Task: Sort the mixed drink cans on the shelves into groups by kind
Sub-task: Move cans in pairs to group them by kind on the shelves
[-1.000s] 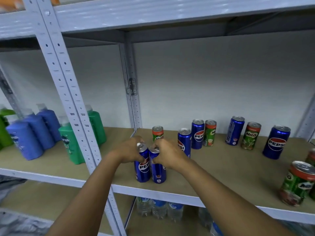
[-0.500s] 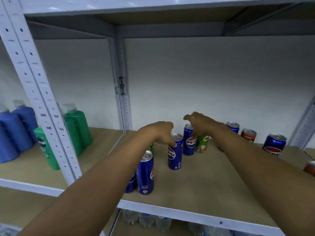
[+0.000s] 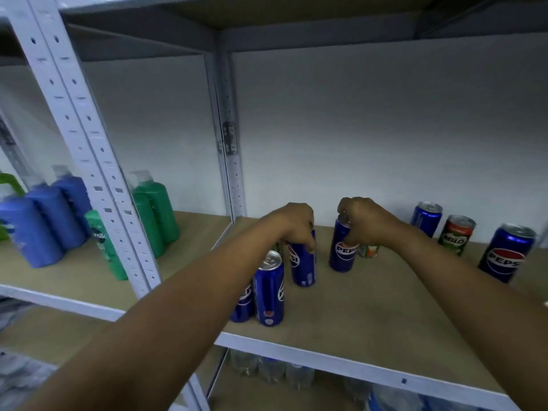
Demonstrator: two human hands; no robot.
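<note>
Sorting partway: two Pepsi cans (image 3: 268,289) grouped at shelf (image 3: 341,315) front, approx 7 o'clock.
Left hand (image 3: 296,225) curled on top of 3rd Pepsi can (image 3: 302,262), right hand (image 3: 363,222) pinching rim of 4th Pepsi can (image 3: 342,250). Left to do, by the look: far Pepsi can (image 3: 426,218), near Pepsi can (image 3: 507,253), Milo can (image 3: 456,235) mixed at 2 o'clock. Slim glossy metal cylinders, matte board shelf.

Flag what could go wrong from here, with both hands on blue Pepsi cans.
The left hand grips one tall blue Pepsi can from above; dragging it forward could topple the pair of blue cans at the shelf's front edge. The right hand holds another blue Pepsi can by its top, touching or nearly touching a small green can that may tip.
</note>
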